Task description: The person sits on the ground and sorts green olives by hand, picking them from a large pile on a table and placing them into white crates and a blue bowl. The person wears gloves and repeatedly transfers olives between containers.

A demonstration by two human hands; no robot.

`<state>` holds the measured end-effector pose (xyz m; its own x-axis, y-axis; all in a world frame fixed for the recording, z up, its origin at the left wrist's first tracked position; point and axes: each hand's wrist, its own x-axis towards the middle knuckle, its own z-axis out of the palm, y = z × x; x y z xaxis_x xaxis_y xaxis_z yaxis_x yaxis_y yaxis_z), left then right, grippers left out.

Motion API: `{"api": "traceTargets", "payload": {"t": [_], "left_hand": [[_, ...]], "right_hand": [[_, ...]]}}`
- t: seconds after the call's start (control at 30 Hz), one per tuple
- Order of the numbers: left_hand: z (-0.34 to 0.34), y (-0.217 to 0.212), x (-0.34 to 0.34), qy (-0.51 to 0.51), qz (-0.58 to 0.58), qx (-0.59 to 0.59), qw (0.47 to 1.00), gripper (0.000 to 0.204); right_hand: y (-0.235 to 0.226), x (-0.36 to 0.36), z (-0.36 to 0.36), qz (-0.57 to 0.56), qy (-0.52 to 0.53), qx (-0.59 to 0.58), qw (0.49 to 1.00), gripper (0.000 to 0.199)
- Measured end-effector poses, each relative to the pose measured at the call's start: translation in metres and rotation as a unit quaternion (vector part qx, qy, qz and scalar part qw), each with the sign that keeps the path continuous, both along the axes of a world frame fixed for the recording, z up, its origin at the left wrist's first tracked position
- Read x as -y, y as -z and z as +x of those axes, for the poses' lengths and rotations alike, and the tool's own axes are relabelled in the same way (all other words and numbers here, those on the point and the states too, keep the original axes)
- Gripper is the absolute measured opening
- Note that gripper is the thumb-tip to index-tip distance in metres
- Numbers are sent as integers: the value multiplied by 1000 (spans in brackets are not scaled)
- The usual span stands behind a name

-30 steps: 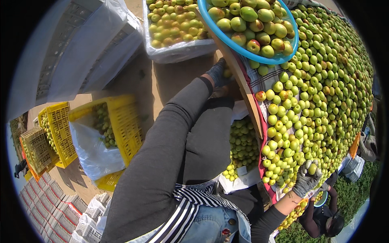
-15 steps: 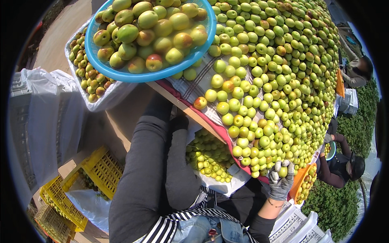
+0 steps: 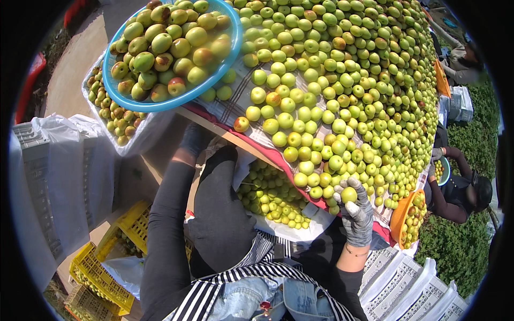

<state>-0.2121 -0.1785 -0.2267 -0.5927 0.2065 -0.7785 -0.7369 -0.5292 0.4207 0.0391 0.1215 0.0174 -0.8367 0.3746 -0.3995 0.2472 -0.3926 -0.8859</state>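
Observation:
My right hand (image 3: 355,211), in a grey glove, holds a yellow-green jujube (image 3: 349,195) between curled fingers and thumb. It is raised just over the near edge of a table spread with many loose jujubes (image 3: 369,101), some blushed red-brown. My left hand (image 3: 196,138), also gloved, reaches into shade below the table's edge, beneath a blue basket (image 3: 149,106). Its fingers are hidden, so I cannot tell their pose. The basket is heaped with larger, redder jujubes (image 3: 160,44) and sits at the table's left corner.
Below the table more jujubes (image 3: 273,200) lie in a lined container. A lined crate of reddish jujubes (image 3: 126,131) stands left, near yellow crates (image 3: 101,270). An orange basket (image 3: 399,214) is at right. Beyond it, a co-worker (image 3: 460,187) handles a blue bowl. White crates (image 3: 407,283) stand below right.
My right hand has drawn back from the pile, turning palm up with the jujube in it. My left wrist and glove have come into sight. The whole view has shifted slightly.

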Motion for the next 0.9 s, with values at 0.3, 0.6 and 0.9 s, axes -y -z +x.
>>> {"api": "traceTargets", "payload": {"t": [0.3,0.6,0.9], "left_hand": [[90,-127,28,51,227,-22,972,38],[75,-78,52,-27,311,56,948,18],[-6,48,10,-65,179,-56,980,21]], "right_hand": [[0,112,-81,397,-337,-124,845,47],[26,129,-78,409,-263,-123,865,45],[34,-38,41,547,66,81,830,31]]}}
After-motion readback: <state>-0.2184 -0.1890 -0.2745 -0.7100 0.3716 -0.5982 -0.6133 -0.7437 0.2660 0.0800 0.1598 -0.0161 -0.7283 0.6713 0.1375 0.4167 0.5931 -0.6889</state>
